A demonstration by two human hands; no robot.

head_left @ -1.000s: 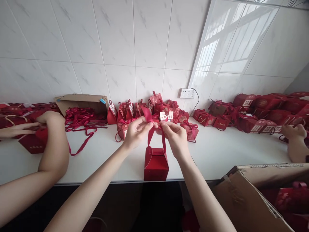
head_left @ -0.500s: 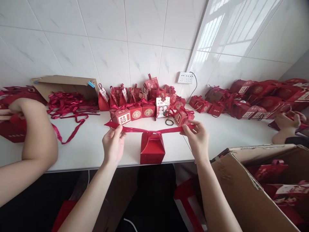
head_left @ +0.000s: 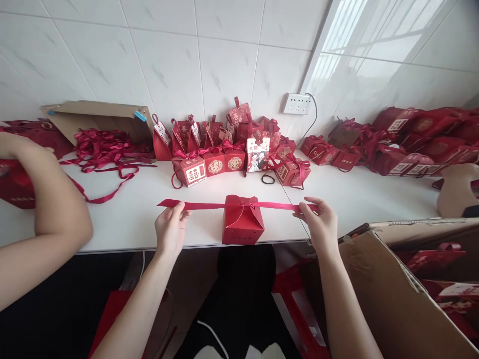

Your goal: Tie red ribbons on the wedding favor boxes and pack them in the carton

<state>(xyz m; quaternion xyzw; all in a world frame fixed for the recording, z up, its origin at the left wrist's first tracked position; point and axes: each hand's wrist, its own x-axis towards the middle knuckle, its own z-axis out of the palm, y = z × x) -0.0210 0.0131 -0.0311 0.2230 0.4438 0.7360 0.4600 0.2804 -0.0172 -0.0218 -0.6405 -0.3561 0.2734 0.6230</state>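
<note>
A small red gift box stands at the near edge of the white table. A red ribbon is knotted on its top and stretched out flat to both sides. My left hand pinches the ribbon's left end. My right hand pinches its right end. Both hands are level with the box top, about equally far from it.
Several finished red boxes stand in a group at the back, with more along the right. Loose ribbons lie by a flat cardboard box. An open carton is near right. Another person's arm is left, another hand right.
My hands went from tying the ribbon above the box to pulling its ends apart sideways. The ribbon is now taut and level across the box top.
</note>
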